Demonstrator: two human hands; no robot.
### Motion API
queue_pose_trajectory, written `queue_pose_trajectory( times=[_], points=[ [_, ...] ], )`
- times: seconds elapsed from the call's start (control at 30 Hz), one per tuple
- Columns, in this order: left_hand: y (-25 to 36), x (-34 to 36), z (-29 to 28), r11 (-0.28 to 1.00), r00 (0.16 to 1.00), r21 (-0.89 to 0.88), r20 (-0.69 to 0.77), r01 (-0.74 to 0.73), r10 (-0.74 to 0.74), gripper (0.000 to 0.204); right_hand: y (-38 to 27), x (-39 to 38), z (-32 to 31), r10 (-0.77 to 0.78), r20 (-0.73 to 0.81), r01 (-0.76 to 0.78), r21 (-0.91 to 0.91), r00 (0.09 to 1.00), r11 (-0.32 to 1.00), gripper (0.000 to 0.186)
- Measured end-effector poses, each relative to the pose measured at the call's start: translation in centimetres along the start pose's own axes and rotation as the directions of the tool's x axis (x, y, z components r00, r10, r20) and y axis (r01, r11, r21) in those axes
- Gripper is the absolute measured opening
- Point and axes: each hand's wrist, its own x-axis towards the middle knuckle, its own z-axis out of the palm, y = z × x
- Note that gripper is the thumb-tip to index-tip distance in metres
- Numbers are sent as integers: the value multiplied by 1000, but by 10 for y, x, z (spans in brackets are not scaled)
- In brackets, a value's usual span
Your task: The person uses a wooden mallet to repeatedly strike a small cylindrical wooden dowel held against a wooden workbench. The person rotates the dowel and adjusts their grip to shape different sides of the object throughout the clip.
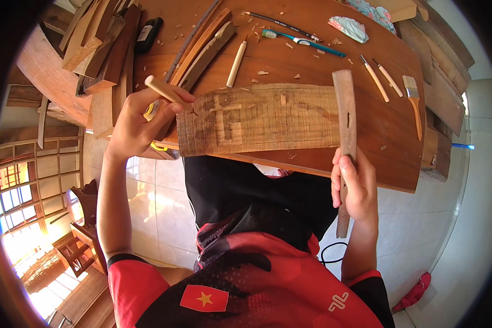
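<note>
A flat wooden board (290, 117) with a carved, recessed figure lies along the near edge of the table. My left hand (139, 123) is closed around the pale wooden handle of a carving chisel (167, 91). Its thin metal tip points down at the board's left end; whether it touches the wood I cannot tell. In my right hand (357, 183) a long, worn wooden stick (344, 109) is gripped upright near its lower part. The stick's upper part crosses in front of the board's right end.
Wood chips litter the brown table (290, 71). On it lie another carving tool (236, 64), a pencil (281, 24), a toothbrush (306, 42), two slim chisels (374, 79), a paintbrush (413, 104) and a crumpled cloth (349, 29). Wood planks (109, 60) are stacked at left.
</note>
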Motion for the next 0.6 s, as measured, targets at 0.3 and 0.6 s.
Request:
queue_pose_trajectory(
  times=[0.3, 0.6],
  points=[
    [46, 34, 19, 927, 959, 274, -46, -257, 279, 8, -18, 4, 4, -38, -51, 42, 94, 998, 995, 25],
    [110, 76, 61, 745, 823, 349, 213, -568, 527, 20, -40, 28, 24, -188, -118, 202, 125, 975, 971, 36]
  ],
)
